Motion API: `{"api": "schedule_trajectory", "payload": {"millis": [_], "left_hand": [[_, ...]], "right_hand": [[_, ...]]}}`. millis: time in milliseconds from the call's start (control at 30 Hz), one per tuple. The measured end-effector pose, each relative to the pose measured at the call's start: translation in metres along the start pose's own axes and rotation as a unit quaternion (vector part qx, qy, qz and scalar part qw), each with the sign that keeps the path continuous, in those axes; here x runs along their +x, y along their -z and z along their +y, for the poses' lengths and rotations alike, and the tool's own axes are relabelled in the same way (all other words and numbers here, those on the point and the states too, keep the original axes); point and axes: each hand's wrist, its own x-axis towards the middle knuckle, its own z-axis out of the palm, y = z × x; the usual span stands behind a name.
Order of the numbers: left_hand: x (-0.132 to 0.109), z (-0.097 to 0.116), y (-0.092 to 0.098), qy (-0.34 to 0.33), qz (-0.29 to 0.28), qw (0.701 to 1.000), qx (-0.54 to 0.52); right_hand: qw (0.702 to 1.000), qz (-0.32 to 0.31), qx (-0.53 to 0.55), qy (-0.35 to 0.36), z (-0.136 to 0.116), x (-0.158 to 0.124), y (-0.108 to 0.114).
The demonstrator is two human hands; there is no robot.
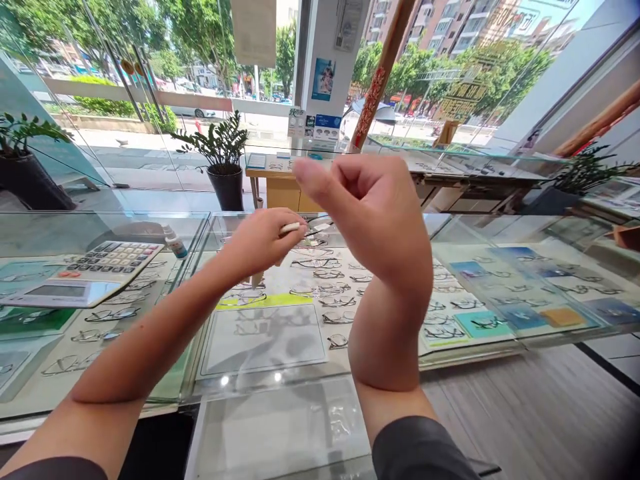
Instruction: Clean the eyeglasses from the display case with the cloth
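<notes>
My left hand (267, 237) reaches over the glass showcase (215, 393) with its fingers closed. Between them sits a small white stick-like piece (290, 228); its full shape is hidden. A thin dark rod shows just past the fingertips, and I cannot tell if it belongs to the same thing. My right hand (385, 220) is raised closer to me, wrist bent, fingers curled and thumb pointing left. Whatever its fingers may hold is hidden behind them. Rows of eyeglasses (337, 319) lie in the showcase beneath both hands.
On the left of the showcase lie a large calculator (95, 270) and a small spray bottle (175, 241). More eyeglasses (487, 323) fill the right section. Beyond stand a potted plant (223, 163) and another display counter (283, 190) before the windows.
</notes>
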Motion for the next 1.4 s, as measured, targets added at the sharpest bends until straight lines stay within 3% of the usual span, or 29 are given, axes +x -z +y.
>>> {"api": "schedule_trajectory", "payload": {"millis": [167, 267, 567, 833, 933, 1100, 1400], "left_hand": [[-0.009, 0.003, 0.043, 0.035, 0.192, 0.973, -0.126], [-0.016, 0.013, 0.051, 0.029, 0.235, 0.955, -0.177], [-0.030, 0.031, 0.061, -0.010, 0.225, 0.951, -0.212], [-0.026, 0.019, 0.064, 0.014, 0.259, 0.927, -0.271], [-0.024, 0.014, 0.064, 0.017, 0.244, 0.926, -0.289], [-0.021, 0.015, 0.062, -0.019, 0.201, 0.933, -0.297], [-0.023, 0.018, 0.063, -0.008, 0.225, 0.932, -0.285]], "right_hand": [[0.996, 0.020, 0.090, 0.002, 0.017, 0.010, -0.017], [0.990, 0.020, 0.136, 0.013, 0.020, 0.013, -0.026], [0.969, 0.085, 0.225, 0.064, 0.014, 0.014, -0.037], [0.959, 0.046, 0.251, 0.119, 0.018, 0.017, -0.034], [0.957, 0.037, 0.250, 0.139, 0.020, 0.017, -0.033], [0.957, 0.017, 0.261, 0.125, 0.020, 0.019, -0.033], [0.955, -0.015, 0.291, 0.065, 0.025, 0.028, -0.028]]}}
